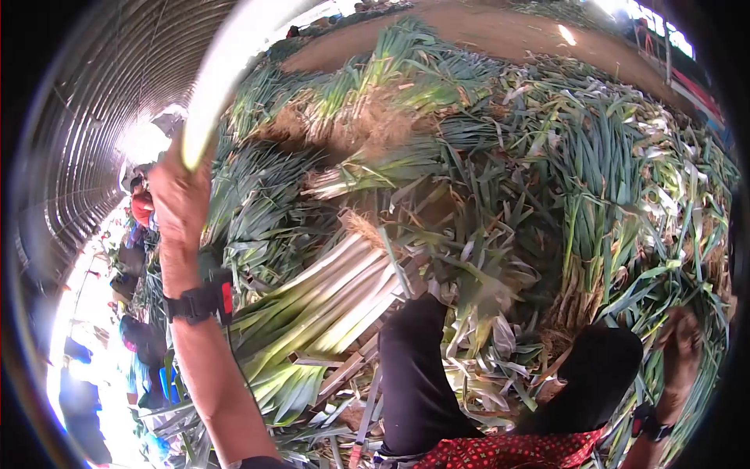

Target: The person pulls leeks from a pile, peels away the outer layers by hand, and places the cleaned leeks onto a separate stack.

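Observation:
My left hand (181, 184) is raised at the left, its fingers wrapped round the lower part of a leek (205, 117). The leek's pale stalk points up and right and is washed out by glare. My right hand (680, 344) hangs low at the right edge, beside green leek leaves; it is blurred, and I cannot make out its fingers clearly. Between the arms, a stack of trimmed leeks (328, 293) with white stalks and green tops lies slanted on a wooden frame (348, 371).
Bundles of leeks (375, 86) with rooty ends lie at the back, and more leeks (601, 164) cover the right side. Loose leaves (484, 266) litter the ground by my knees (418, 352). Other people (143, 202) are along the left, under a curved ribbed roof (101, 117).

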A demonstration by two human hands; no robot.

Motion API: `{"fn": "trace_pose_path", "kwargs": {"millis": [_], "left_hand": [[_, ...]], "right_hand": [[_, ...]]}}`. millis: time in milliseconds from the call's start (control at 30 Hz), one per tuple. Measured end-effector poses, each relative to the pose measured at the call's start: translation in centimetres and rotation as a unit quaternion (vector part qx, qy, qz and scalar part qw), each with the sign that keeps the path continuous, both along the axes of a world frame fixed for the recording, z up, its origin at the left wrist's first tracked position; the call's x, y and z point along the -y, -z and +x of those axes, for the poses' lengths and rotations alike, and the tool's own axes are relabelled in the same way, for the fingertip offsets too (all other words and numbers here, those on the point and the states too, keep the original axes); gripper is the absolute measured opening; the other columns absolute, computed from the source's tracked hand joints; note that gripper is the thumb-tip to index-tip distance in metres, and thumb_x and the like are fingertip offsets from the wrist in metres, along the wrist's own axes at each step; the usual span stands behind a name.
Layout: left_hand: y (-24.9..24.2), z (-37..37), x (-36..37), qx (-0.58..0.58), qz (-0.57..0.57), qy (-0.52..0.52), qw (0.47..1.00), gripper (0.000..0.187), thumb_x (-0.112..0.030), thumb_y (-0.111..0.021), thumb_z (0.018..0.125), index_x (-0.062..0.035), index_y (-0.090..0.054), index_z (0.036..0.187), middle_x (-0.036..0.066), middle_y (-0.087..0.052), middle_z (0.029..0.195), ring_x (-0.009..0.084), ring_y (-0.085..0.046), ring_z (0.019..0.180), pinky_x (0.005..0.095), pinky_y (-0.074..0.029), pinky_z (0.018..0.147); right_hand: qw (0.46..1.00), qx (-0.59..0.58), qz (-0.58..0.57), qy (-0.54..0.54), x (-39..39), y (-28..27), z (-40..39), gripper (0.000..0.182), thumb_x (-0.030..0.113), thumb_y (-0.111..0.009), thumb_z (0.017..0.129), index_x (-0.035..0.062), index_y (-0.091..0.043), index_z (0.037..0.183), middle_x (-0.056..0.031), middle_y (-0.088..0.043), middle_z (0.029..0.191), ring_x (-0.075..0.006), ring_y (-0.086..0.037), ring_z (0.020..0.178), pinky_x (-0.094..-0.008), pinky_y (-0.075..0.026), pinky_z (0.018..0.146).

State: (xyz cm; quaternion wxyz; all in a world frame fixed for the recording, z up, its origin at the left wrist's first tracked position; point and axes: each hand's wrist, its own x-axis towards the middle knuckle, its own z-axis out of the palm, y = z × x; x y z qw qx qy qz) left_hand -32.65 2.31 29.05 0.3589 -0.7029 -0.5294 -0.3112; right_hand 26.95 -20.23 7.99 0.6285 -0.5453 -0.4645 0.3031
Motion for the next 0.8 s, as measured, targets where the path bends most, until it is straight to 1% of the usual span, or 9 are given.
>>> {"fn": "trace_pose_path", "kwargs": {"millis": [67, 133, 267, 333, 400, 433, 533, 700, 800], "left_hand": [[2.6, -2.2, 1.6, -0.052, -0.085, -0.056, 0.993, 0.03, -0.027, -0.071, 0.086, -0.0041, -0.068, 0.106, 0.018, -0.069, 0.083, 0.0285, -0.069, 0.072, 0.0353, -0.053, 0.063], [7.4, -6.5, 2.4, 0.0, -0.173, -0.032, 0.984, 0.033, -0.028, -0.076, 0.079, -0.0066, -0.069, 0.104, 0.015, -0.07, 0.083, 0.0323, -0.068, 0.071, 0.0383, -0.053, 0.063], [18.4, -13.5, 5.1, 0.021, -0.3, -0.163, 0.94, 0.036, -0.031, -0.083, 0.069, -0.0121, -0.07, 0.097, 0.012, -0.07, 0.082, 0.0321, -0.067, 0.069, 0.0403, -0.052, 0.063], [24.2, -16.2, 5.5, 0.087, -0.349, -0.166, 0.918, 0.039, -0.032, -0.084, 0.067, -0.0123, -0.07, 0.098, 0.012, -0.07, 0.087, 0.0318, -0.067, 0.078, 0.0413, -0.052, 0.069], [33.1, -20.5, 5.4, 0.168, -0.382, -0.125, 0.9, 0.045, -0.035, -0.084, 0.066, -0.0138, -0.07, 0.104, 0.013, -0.068, 0.101, 0.0316, -0.064, 0.097, 0.043, -0.05, 0.08], [35.4, -20.8, 6.0, 0.137, -0.393, -0.138, 0.899, 0.047, -0.037, -0.082, 0.068, -0.0154, -0.07, 0.108, 0.014, -0.064, 0.11, 0.0332, -0.057, 0.109, 0.0435, -0.046, 0.09], [35.5, -20.3, 4.9, 0.151, -0.413, -0.197, 0.876, 0.045, -0.035, -0.079, 0.071, -0.0165, -0.07, 0.111, 0.013, -0.064, 0.108, 0.0348, -0.055, 0.11, 0.0425, -0.044, 0.093], [33.4, -19.9, 4.5, 0.184, -0.456, -0.157, 0.856, 0.04, -0.031, -0.076, 0.075, -0.0163, -0.069, 0.112, 0.012, -0.061, 0.101, 0.0307, -0.055, 0.106, 0.0456, -0.04, 0.094], [33.7, -20.4, 5.2, 0.117, -0.415, -0.093, 0.898, 0.038, -0.028, -0.074, 0.077, -0.014, -0.069, 0.112, 0.013, -0.061, 0.095, 0.0324, -0.058, 0.096, 0.0424, -0.045, 0.087]], "right_hand": [[0.999, -0.023, -0.025, -0.017, 0.3, 0.8, -2.0, 0.04, 0.036, -0.059, 0.095, -0.0027, -0.06, 0.105, -0.0047, -0.059, 0.066, -0.0087, -0.052, 0.053, -0.0199, -0.041, 0.047], [0.998, -0.015, -0.032, -0.053, 0.5, 1.2, -3.2, 0.04, 0.035, -0.061, 0.094, -0.0034, -0.06, 0.105, -0.0063, -0.06, 0.068, -0.0107, -0.056, 0.053, -0.0209, -0.043, 0.046], [0.995, -0.039, -0.065, -0.069, 0.6, 0.7, -6.0, 0.039, 0.032, -0.062, 0.093, -0.0058, -0.061, 0.103, -0.0084, -0.061, 0.067, -0.0135, -0.058, 0.054, -0.0237, -0.045, 0.048], [0.994, -0.042, -0.071, -0.067, 0.2, 0.2, -7.1, 0.038, 0.03, -0.063, 0.093, -0.0067, -0.062, 0.102, -0.0092, -0.062, 0.067, -0.0145, -0.058, 0.053, -0.0246, -0.046, 0.049], [0.993, -0.055, -0.082, -0.064, -0.5, -0.4, -8.2, 0.037, 0.029, -0.064, 0.092, -0.0068, -0.061, 0.102, -0.0094, -0.062, 0.067, -0.0149, -0.058, 0.053, -0.0247, -0.046, 0.049], [0.993, -0.05, -0.087, -0.063, -0.7, -0.4, -8.4, 0.038, 0.03, -0.064, 0.092, -0.0069, -0.061, 0.102, -0.0096, -0.061, 0.066, -0.0152, -0.058, 0.053, -0.0251, -0.046, 0.049], [0.993, -0.049, -0.071, -0.079, -1.4, -0.6, -9.5, 0.038, 0.029, -0.063, 0.092, -0.007, -0.061, 0.102, -0.0097, -0.061, 0.066, -0.0155, -0.058, 0.053, -0.0256, -0.047, 0.05], [0.991, -0.04, -0.103, -0.071, -2.5, -0.3, -11.2, 0.038, 0.029, -0.063, 0.093, -0.0073, -0.061, 0.102, -0.0101, -0.061, 0.067, -0.0159, -0.058, 0.055, -0.026, -0.047, 0.05], [0.994, -0.009, -0.09, -0.053, -3.1, -0.7, -11.7, 0.038, 0.03, -0.062, 0.093, -0.0062, -0.06, 0.104, -0.0106, -0.059, 0.066, -0.0147, -0.055, 0.052, -0.0259, -0.044, 0.047]]}}
